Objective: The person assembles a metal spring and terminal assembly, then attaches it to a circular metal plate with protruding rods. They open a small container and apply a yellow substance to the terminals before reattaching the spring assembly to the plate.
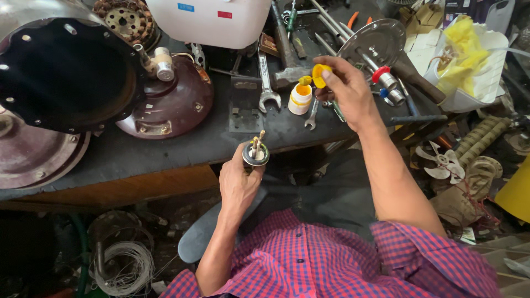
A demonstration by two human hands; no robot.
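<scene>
Head view: left hand (238,179) grips a round metal part (255,154) with brass pins; right hand (345,88) pinches a yellow cap (320,75) above a small white jar (300,98).

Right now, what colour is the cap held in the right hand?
Yellow. The cap is pinched in the right hand, above the small white bottle; head view.

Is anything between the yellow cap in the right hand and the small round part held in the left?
Nothing visible. The right hand holds the yellow cap above the small bottle; open bench surface separates it from the round part in the left hand.
</scene>
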